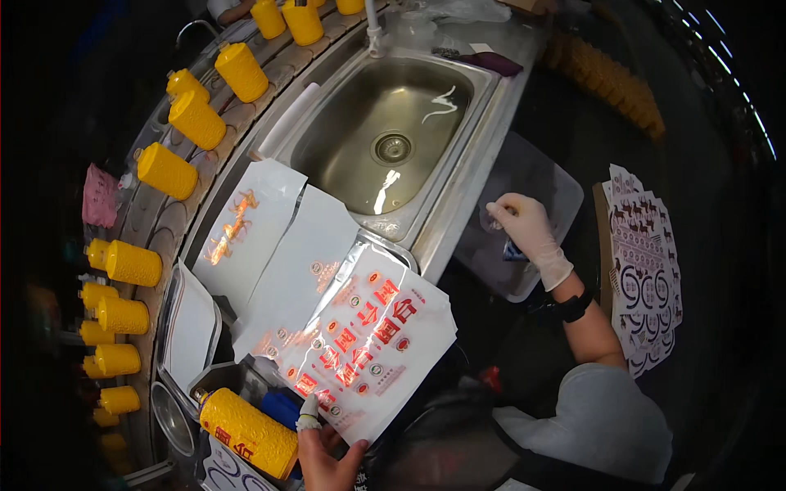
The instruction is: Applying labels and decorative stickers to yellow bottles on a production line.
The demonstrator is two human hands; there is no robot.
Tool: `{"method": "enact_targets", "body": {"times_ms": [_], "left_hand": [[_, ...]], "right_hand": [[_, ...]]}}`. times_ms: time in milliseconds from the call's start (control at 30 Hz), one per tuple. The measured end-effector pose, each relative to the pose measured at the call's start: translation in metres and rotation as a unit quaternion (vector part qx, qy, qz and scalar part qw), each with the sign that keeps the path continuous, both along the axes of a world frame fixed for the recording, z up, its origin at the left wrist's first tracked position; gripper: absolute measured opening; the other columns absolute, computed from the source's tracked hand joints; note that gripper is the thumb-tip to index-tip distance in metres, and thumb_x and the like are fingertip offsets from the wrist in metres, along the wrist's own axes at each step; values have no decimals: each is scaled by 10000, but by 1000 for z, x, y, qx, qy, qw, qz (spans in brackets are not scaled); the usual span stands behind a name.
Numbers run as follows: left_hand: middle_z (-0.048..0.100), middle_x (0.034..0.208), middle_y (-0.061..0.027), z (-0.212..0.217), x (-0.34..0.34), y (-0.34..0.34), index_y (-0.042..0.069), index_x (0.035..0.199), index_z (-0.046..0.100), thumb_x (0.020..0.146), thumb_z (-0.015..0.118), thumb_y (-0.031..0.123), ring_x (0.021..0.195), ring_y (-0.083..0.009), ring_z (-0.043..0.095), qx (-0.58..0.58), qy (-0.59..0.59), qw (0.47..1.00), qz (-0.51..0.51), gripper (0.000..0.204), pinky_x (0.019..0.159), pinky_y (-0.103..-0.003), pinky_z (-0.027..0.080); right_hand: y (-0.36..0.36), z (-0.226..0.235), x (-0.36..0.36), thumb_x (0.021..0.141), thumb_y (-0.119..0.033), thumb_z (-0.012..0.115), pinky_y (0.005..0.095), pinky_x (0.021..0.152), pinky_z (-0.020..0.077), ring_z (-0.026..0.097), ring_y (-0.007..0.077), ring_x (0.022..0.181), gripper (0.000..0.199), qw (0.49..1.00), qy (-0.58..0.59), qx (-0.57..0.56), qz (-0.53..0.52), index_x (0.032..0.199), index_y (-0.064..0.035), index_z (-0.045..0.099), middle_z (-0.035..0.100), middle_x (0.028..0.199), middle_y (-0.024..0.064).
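My left hand [327, 462] is at the near edge of a glossy white decal sheet [393, 352] printed with red characters and small round emblems. Its thumb and a white-covered fingertip grip that edge; the other fingers are partly hidden. Beside this hand a yellow textured bottle [254, 434] with red lettering leans at a slant. My right hand [528, 229], in a pale thin glove, is held over a translucent plastic bin [565, 196] right of the sink. Its fingers are curled into a pinch; whatever is between them is too small to tell.
A steel sink [327, 155] lies ahead, with more decal sheets [262, 213] at its near left. Several yellow bottles [168, 172] line a curved slatted conveyor [217, 155] on the left. Patterned decal sheets [643, 270] are stacked at right. A metal bowl [172, 417] stands lower left.
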State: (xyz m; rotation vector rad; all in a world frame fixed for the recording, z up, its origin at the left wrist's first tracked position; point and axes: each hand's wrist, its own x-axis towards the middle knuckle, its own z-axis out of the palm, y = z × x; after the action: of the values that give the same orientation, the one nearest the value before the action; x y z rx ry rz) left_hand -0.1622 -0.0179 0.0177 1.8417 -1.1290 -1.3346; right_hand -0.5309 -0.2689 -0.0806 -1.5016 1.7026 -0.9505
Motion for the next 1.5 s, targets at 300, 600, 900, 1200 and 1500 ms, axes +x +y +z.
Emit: {"method": "enact_targets", "body": {"times_ms": [300, 600, 900, 1200, 1500], "left_hand": [[416, 1406, -171, 3, -14, 8, -22, 1363, 428, 685, 714, -128, 1201, -274, 549, -86, -206, 973, -59, 743, 1013, -365, 488], [652, 1000, -193, -2, -8, 13, -1, 994, 648, 776, 709, 3, 875, -352, 663, -196, -330, 915, -124, 226, 735, -373, 532], [571, 769, -204, -14, 0, 1, -21, 848, 544, 847, 636, 4, 711, -409, 580, -257, -326, 909, -46, 95, 598, -456, 443], [540, 764, -219, -16, 1, -4, -32, 858, 530, 864, 608, -7, 713, -410, 545, -286, -308, 907, -10, 82, 621, -454, 425], [544, 752, -179, 6, -12, -7, -18, 900, 588, 819, 632, -55, 690, -346, 568, -401, -311, 862, 4, 99, 599, -403, 458]], "right_hand": [[81, 4, 47, 923, -184, 665, 235, 750, 487, 604, 77, 795, 218, 926, -214, 184, 252, 979, 26, 664, 668, 832, 20], [107, 21, 70, 940, -239, 656, 188, 602, 422, 487, 8, 669, 239, 902, -236, 243, 269, 951, -1, 644, 581, 782, -42], [122, 18, 76, 857, -365, 738, 184, 475, 354, 459, 10, 550, 423, 872, -287, 275, 287, 1047, 5, 666, 577, 715, -63], [148, 11, 104, 927, -150, 644, 281, 845, 509, 672, 153, 890, 212, 844, -303, 320, 305, 990, 48, 681, 716, 882, 107], [149, 6, 110, 925, -127, 607, 184, 430, 413, 657, 103, 647, 193, 822, -312, 346, 327, 973, 44, 683, 720, 851, 135]]}}
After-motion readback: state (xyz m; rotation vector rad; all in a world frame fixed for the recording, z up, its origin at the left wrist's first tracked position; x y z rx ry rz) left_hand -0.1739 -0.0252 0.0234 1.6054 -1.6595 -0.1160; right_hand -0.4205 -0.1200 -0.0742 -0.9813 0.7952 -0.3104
